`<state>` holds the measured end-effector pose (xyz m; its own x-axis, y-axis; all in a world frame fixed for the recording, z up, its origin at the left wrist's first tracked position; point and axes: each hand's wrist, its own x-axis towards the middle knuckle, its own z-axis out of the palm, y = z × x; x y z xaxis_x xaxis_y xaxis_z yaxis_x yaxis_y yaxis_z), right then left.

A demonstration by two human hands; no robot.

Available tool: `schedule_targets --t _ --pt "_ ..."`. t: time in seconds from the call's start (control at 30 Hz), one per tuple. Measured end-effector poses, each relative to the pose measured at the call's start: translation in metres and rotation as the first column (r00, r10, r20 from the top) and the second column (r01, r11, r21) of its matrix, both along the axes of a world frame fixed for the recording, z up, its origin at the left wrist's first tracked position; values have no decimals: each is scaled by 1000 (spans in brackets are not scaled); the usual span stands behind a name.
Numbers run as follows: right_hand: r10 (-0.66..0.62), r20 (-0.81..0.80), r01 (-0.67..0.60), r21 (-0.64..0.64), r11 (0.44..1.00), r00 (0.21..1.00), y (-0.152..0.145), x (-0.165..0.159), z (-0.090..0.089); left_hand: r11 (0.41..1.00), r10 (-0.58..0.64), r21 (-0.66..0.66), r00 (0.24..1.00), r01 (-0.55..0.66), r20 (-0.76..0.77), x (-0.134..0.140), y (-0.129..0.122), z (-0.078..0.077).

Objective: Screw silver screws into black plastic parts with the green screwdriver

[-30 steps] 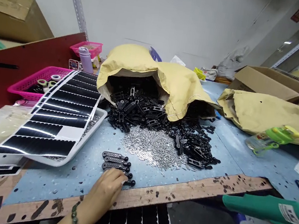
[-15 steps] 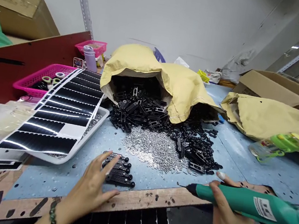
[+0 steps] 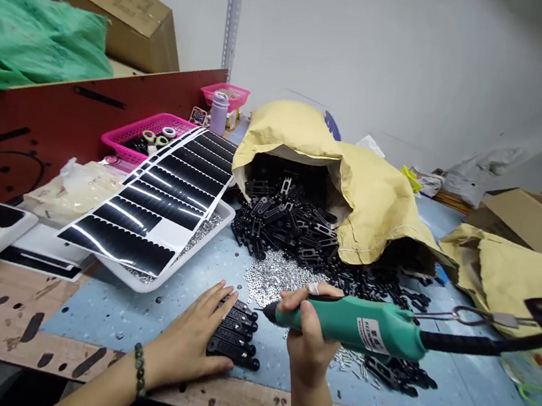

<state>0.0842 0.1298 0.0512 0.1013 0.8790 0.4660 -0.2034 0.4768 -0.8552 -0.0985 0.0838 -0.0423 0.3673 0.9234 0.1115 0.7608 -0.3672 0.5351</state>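
My right hand (image 3: 309,323) grips a green electric screwdriver (image 3: 354,326), held sideways with its dark tip pointing left. The tip is close to a row of black plastic parts with ball ends (image 3: 234,339) lying side by side on the blue mat. My left hand (image 3: 194,340) lies flat at the left of that row, fingers outstretched and partly over the parts' ends. Behind the screwdriver is a heap of small silver screws and nuts (image 3: 271,273), partly hidden by the tool and my hand. More black parts (image 3: 292,226) spill from a yellow paper sack (image 3: 292,125).
A white tray (image 3: 145,286) of small metal pieces carries a sheet of black stickers (image 3: 172,189). Behind it stands a pink basket (image 3: 122,148). Further yellow sacks (image 3: 509,263) and an open carton (image 3: 536,213) are at right. A cord trails from the screwdriver.
My right hand has brought the screwdriver left and over the mat, up to the row of black parts. My left hand has flattened beside them. The view has turned left.
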Motion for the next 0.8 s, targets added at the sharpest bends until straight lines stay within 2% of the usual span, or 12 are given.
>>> schedule_targets --t 0.1,0.2,0.4,0.57,0.7,0.8 --pt "89 -24 -88 16 996 996 3 -9 -3 1000 3 5 1000 -3 27 -1 0 -2" --pt "132 27 -133 25 991 991 6 -15 -10 1000 10 8 998 -10 60 -1 -1 -3" --pt "197 117 -192 -50 980 973 12 -21 -25 1000 25 2 998 -26 59 2 -3 -6" --pt "306 141 -296 -84 951 942 17 -22 -27 997 66 19 994 -68 89 5 -4 -10" --pt "274 168 -270 -42 962 947 10 -16 -27 997 69 15 993 -71 98 5 -5 -8" --pt "208 161 -215 28 976 965 4 -14 -19 998 62 -9 995 -61 75 4 -4 -7"
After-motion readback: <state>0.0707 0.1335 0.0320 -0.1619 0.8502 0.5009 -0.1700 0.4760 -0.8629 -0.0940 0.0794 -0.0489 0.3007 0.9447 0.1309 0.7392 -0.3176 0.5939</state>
